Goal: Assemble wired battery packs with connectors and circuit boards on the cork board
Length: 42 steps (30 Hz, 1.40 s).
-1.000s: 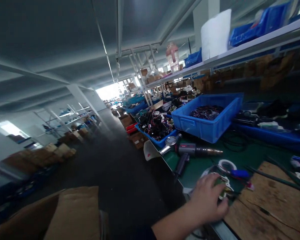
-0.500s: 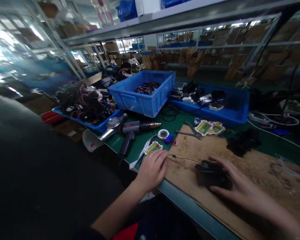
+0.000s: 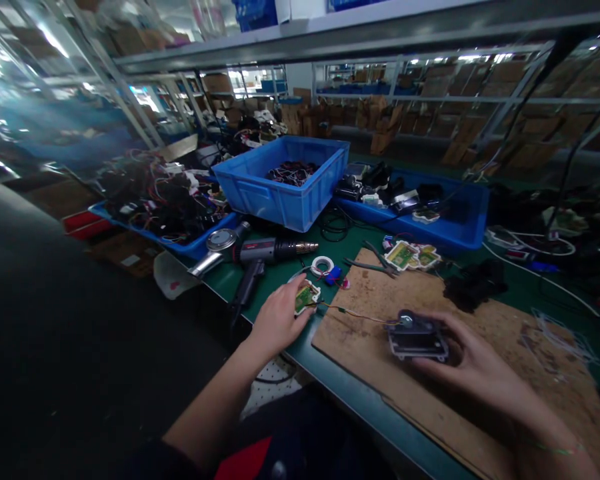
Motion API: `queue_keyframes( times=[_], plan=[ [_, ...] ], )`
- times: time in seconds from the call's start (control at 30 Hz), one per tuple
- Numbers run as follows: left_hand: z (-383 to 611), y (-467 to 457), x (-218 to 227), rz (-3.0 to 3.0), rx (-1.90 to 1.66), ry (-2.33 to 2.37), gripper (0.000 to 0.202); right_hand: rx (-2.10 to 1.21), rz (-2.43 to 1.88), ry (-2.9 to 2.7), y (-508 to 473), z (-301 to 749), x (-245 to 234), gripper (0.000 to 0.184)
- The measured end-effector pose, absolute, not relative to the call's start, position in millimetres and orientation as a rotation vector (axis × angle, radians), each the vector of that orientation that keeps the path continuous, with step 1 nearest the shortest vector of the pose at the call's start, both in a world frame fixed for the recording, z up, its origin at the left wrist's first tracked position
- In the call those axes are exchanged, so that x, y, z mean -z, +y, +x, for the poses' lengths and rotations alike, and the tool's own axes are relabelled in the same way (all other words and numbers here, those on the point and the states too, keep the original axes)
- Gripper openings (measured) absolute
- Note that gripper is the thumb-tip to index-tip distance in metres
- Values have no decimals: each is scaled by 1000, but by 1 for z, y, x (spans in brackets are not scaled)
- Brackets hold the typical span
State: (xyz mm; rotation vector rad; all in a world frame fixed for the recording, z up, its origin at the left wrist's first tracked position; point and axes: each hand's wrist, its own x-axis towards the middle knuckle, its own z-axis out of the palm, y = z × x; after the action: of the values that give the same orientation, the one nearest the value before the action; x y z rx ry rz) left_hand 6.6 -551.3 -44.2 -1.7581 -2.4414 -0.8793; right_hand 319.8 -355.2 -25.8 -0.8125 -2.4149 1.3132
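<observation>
My left hand (image 3: 276, 317) is closed on the edge of a green circuit board (image 3: 305, 299) with a white rim, at the table's front edge. Thin wires (image 3: 360, 316) run from that board across to a black plastic housing (image 3: 416, 341). The housing is tilted so that its hollow side and a round clear part show. My right hand (image 3: 473, 357) grips it from the right, thumb below and fingers above, over a stained wooden board (image 3: 353, 350).
A heat gun (image 3: 265, 252), a tape roll (image 3: 323, 267) and pliers (image 3: 373, 265) lie behind my hands. More circuit boards (image 3: 411, 256) and a black part (image 3: 475, 285) sit farther right. Blue bins (image 3: 265, 197) of wires and parts stand at the back, beneath a metal shelf (image 3: 380, 33).
My left hand has taken hold of the circuit board, where it lay beside it before. My right hand has turned the black housing, and its hollow side now shows.
</observation>
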Motion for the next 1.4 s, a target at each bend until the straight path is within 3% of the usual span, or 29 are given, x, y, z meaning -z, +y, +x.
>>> queue_keyframes(
  times=[0.17, 0.27, 0.33, 0.47, 0.73, 0.9, 1.03, 1.4],
  plan=[
    [4, -561, 70, -1718, 948, -2489, 65, -499, -534, -2574, -353, 319, 26, 51],
    [7, -560, 75, -1713, 950, -2450, 57, -86, -420, -2794, -360, 313, 28, 65],
    [7, -559, 72, -1744, 945, -2433, 46, 11, -373, -2892, -369, 309, 29, 71],
    [3, -558, 64, -1835, 891, -2416, 28, -51, -322, -2965, -385, 311, 28, 67],
    [-7, -552, 55, -2087, 599, -2295, 36, -307, -485, -2659, -389, 302, 15, 24],
    [-15, -543, 38, -2280, 451, -2208, 38, -235, -555, -2830, -406, 247, 8, 25],
    [-26, -533, 28, -2516, 566, -2231, 41, -188, -600, -2910, -423, 216, 14, 22],
    [-36, -505, 16, -2831, 712, -2478, 37, -323, -638, -2721, -425, 228, 45, 22]
  ],
)
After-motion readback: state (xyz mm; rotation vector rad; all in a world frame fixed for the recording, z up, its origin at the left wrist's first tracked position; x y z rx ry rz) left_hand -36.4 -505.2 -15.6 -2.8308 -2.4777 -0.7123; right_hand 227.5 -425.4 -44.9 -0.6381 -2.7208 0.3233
